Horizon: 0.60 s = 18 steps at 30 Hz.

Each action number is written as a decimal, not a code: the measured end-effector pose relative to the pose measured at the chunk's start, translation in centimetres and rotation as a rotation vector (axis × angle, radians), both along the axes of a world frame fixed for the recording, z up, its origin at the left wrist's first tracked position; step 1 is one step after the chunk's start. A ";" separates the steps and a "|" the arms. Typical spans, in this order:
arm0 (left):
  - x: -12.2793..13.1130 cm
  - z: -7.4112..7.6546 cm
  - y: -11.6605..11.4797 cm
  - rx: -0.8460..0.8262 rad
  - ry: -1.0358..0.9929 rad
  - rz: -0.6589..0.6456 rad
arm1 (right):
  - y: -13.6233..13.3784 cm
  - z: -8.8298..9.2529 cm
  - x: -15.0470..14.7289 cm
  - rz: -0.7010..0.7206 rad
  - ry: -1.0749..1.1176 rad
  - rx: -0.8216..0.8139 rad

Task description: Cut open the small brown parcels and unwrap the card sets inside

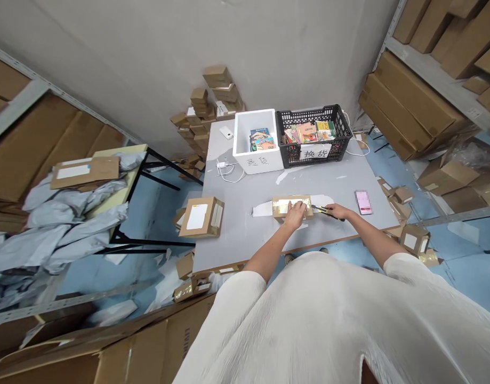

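Note:
A taped cardboard box (pixel 275 208) with a white label lies near the front edge of the grey table (pixel 245 240). Over its top and front rests my left hand (pixel 295 214), fingers bent and holding it in place. My right hand (pixel 337 211) is closed around a black-and-yellow utility knife (pixel 320 208), whose tip meets the box's right end. Whether the blade has entered the cardboard cannot be made out. White paper (pixel 262 209) shows on the table left of the box.
A white foam bin (pixel 257 162) and a black crate (pixel 314 154), both with books, stand at the back. Another labelled box (pixel 205 217) sits at the left edge; a phone (pixel 363 202) lies right. Boxes and shelving (pixel 428 58) surround the table.

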<state>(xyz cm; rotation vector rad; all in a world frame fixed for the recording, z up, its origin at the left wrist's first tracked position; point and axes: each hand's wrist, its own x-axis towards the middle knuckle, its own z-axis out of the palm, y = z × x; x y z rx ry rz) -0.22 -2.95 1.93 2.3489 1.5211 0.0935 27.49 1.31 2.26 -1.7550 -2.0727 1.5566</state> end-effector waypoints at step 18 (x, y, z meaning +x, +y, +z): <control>0.2 0.6 0.1 0.071 -0.041 0.019 | -0.2 0.3 -0.1 -0.254 0.144 0.034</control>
